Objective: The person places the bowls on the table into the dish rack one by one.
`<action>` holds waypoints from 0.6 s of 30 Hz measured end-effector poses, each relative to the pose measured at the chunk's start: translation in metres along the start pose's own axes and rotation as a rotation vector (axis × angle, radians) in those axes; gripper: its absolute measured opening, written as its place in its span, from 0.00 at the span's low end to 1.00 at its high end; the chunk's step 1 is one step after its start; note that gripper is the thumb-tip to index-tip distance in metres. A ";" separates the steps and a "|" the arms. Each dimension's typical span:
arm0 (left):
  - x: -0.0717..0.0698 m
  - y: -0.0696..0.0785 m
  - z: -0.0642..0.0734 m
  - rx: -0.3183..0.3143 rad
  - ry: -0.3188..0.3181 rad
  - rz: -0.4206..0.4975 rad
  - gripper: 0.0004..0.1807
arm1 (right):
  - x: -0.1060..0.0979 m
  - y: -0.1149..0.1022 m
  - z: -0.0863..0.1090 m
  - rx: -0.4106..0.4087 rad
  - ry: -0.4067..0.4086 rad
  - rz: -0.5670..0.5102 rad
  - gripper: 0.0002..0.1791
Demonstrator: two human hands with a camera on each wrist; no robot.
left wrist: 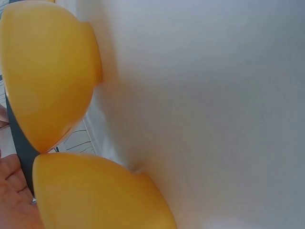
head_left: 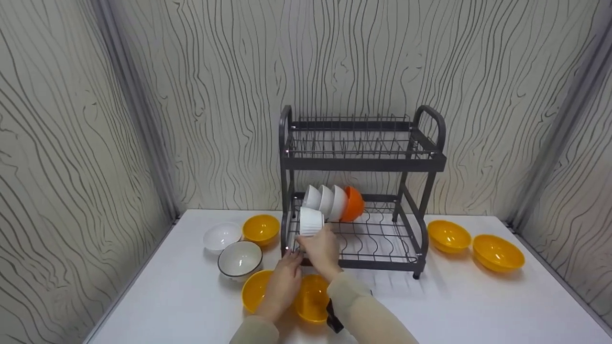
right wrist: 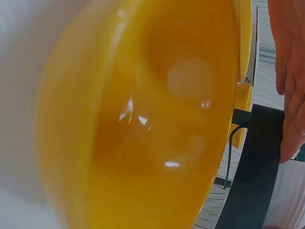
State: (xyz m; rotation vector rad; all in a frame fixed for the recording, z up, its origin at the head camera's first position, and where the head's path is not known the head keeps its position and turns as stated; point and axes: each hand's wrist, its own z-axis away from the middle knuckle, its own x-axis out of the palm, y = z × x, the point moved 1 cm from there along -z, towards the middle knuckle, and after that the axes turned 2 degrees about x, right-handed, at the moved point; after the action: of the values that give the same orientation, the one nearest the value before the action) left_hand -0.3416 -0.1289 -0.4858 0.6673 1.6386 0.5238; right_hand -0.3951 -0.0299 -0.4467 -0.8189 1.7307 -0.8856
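My right hand (head_left: 321,246) pinches a white ribbed bowl (head_left: 311,221) near its lower edge, at the front left of the dish rack's lower tier (head_left: 368,263). Behind it a row of tilted bowls stands in the wires: several white bowls (head_left: 338,203) and an orange bowl (head_left: 353,204) at the row's right end. My left hand (head_left: 286,277) has its fingertips at the rack's front left corner, holding nothing. Beneath the forearms sit two yellow bowls, the left one (head_left: 254,291) partly covered by the left arm and the right one (head_left: 311,301) between both arms.
Left of the rack are a white bowl (head_left: 222,236), a dark-rimmed bowl (head_left: 240,259) and a yellow bowl (head_left: 261,229). Two more yellow bowls, one nearer the rack (head_left: 448,236) and one farther right (head_left: 498,253), stand at the right. The rack's upper tier (head_left: 363,165) overhangs the lower one.
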 end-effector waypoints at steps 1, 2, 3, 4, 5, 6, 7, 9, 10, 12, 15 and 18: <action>0.000 0.000 0.000 0.000 0.001 0.000 0.22 | 0.000 0.000 0.000 0.001 -0.005 -0.006 0.32; 0.000 0.000 0.000 -0.001 0.001 0.001 0.22 | 0.001 0.000 0.000 0.003 -0.011 -0.012 0.31; 0.000 0.000 0.000 -0.004 0.001 0.004 0.22 | 0.001 0.001 0.000 0.003 -0.013 -0.017 0.32; 0.000 0.000 0.000 -0.007 -0.002 0.001 0.22 | 0.002 0.001 0.000 0.004 -0.013 -0.018 0.32; 0.001 0.000 0.000 -0.011 -0.007 0.000 0.22 | 0.003 0.001 0.000 0.006 -0.013 -0.023 0.32; 0.001 -0.001 0.000 -0.015 -0.010 -0.003 0.23 | 0.004 0.001 0.000 0.009 -0.012 -0.024 0.33; 0.001 0.000 0.000 -0.014 -0.011 -0.009 0.23 | 0.005 0.002 0.000 0.013 -0.010 -0.021 0.33; 0.001 0.000 0.000 0.002 0.000 -0.029 0.23 | 0.006 0.002 -0.001 0.008 -0.005 -0.018 0.34; 0.002 0.000 0.001 0.017 0.010 -0.048 0.22 | 0.007 0.002 -0.001 0.002 -0.001 -0.016 0.35; 0.001 0.000 0.001 0.042 0.036 -0.081 0.22 | 0.009 0.003 -0.001 -0.013 0.006 -0.015 0.35; 0.003 0.000 0.002 0.062 0.057 -0.110 0.22 | 0.009 0.005 0.000 -0.039 0.014 -0.020 0.35; 0.004 0.000 0.002 0.034 0.053 -0.076 0.22 | 0.009 0.006 0.001 -0.046 0.009 -0.032 0.35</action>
State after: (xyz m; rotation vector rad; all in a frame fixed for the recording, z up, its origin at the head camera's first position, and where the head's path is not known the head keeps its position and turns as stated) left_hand -0.3400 -0.1263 -0.4890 0.6178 1.7186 0.4632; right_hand -0.3980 -0.0348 -0.4564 -0.8767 1.7560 -0.8745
